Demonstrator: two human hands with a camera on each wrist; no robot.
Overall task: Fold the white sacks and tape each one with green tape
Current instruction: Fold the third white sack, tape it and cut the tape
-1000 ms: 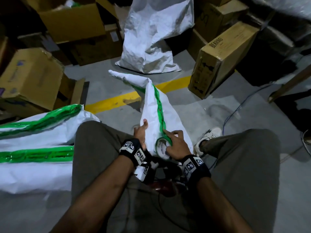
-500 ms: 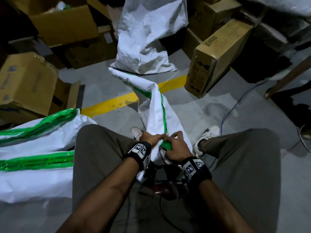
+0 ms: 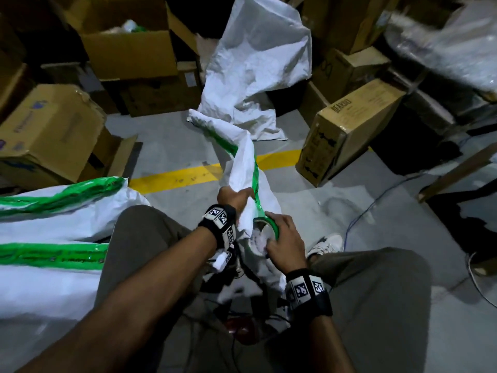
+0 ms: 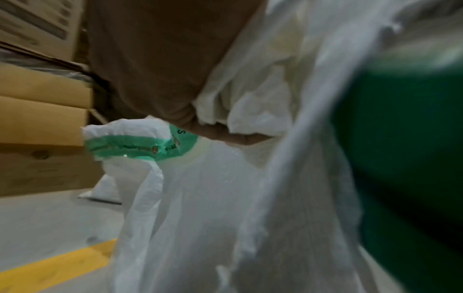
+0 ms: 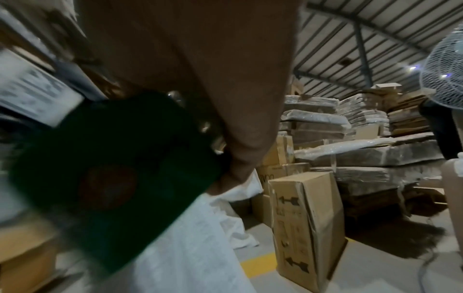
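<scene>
A folded white sack (image 3: 243,162) stands between my knees, with a strip of green tape (image 3: 255,173) running down it. My left hand (image 3: 232,196) grips the sack's folded edge beside the tape; in the left wrist view the fingers (image 4: 225,134) curl round the white cloth (image 4: 200,198). My right hand (image 3: 282,238) holds the green tape roll (image 3: 269,224) against the sack just below the left hand. In the right wrist view the roll (image 5: 112,168) fills the left side, dark and blurred.
Taped white sacks (image 3: 53,238) lie over my left thigh. An untaped white sack (image 3: 255,63) stands behind, past a yellow floor line (image 3: 174,179). Cardboard boxes (image 3: 349,125) ring the area. A blue cable (image 3: 376,205) and a white shoe (image 3: 325,246) are at right.
My left hand has slid up the sack and closed round its edge. The right hand has drawn the tape roll down and nearer. The sack's top has flopped further away.
</scene>
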